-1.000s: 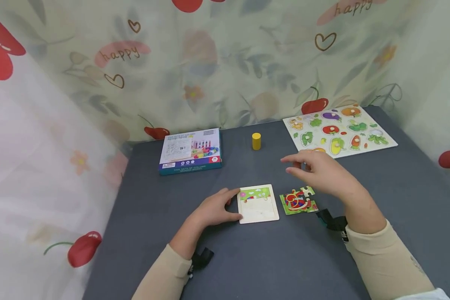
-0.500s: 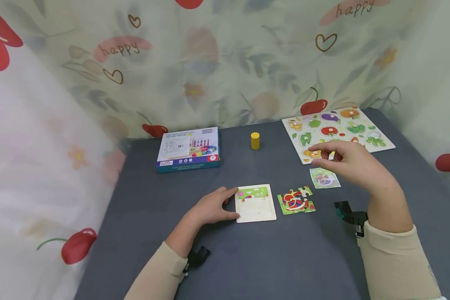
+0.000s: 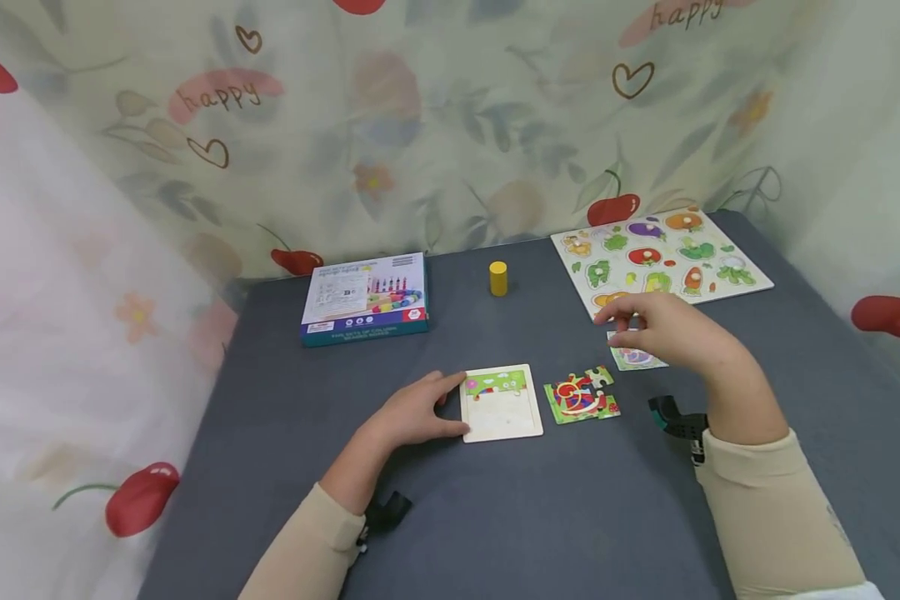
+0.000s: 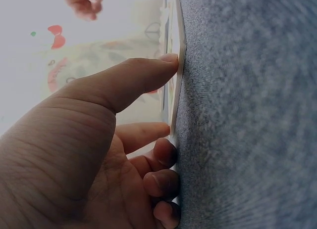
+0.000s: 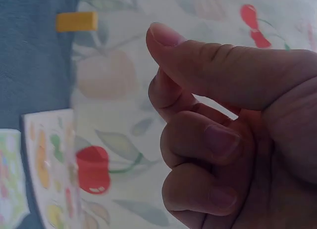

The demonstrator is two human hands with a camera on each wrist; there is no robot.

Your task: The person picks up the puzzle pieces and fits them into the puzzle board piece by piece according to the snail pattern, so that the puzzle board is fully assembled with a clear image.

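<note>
My left hand (image 3: 420,408) rests at the left side of a small square puzzle tray (image 3: 502,423), thumb and index fingertip touching its edge. In the left wrist view, the thumb (image 4: 141,76) lies against the tray's rim; the other fingers bend toward the table. Along the tray's top sits a green strip of puzzle pieces (image 3: 495,382). Beside it lies a partly joined puzzle picture (image 3: 579,397), red and green. Above a small printed card (image 3: 633,358), which it partly covers, my right hand (image 3: 678,333) hovers, fingers loosely bent, with no held thing visible in the right wrist view.
A vegetable puzzle board (image 3: 729,265) lies at the back right, just beyond the right hand. A yellow cylinder (image 3: 498,279) stands near the back edge. At the back left is a flat toy box (image 3: 363,300). Patterned curtains (image 3: 450,125) border the grey table (image 3: 540,508).
My right hand has moved right, uncovering the printed card, then dipped slightly and now partly covers it. The left hand stays at the tray. The head view has shifted a little.
</note>
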